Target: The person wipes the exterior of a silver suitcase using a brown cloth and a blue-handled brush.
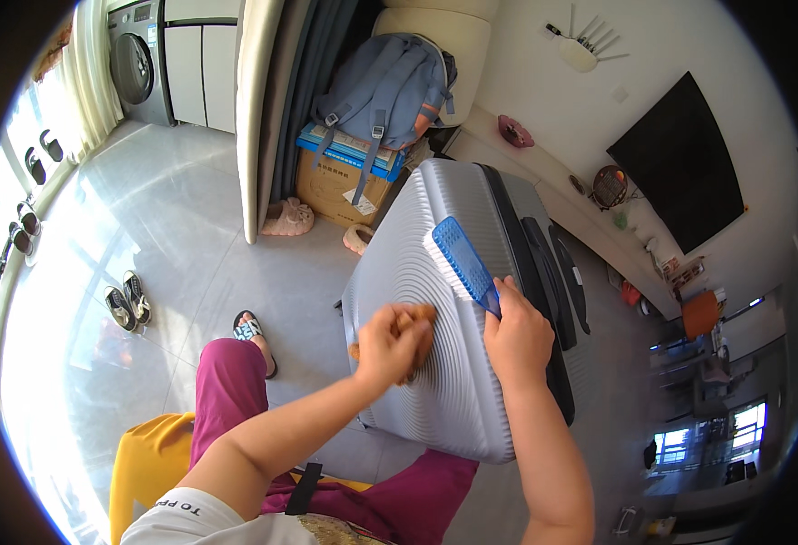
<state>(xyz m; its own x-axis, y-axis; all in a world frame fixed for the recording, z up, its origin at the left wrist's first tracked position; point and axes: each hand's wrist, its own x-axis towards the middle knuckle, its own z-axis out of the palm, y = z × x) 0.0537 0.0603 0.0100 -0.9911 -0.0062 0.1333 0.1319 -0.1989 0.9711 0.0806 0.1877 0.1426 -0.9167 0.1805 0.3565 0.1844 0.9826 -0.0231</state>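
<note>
A silver-grey suitcase (390, 263) with curved ridges stands in front of me, slightly tilted in view. Its black middle band and handle (544, 263) lie toward the right. My left hand (390, 345) is closed on a brown cloth (422, 318), pressed against the ridged face. Part of the cloth is covered by my fingers. My right hand (519, 334) grips the blue handle of a scrubbing brush (463, 257). The brush's white bristles face left, over the suitcase's ridges near its edge; whether they touch it, I cannot tell.
Behind the suitcase, a grey-blue backpack (385, 91) rests on a cardboard box (335, 186). A pink slipper (287, 218) sits beside the box. Dark shoes (127, 302) lie on the tiled floor at left. A yellow seat (145, 454) is under me. A long ledge (562, 195) runs along the right wall.
</note>
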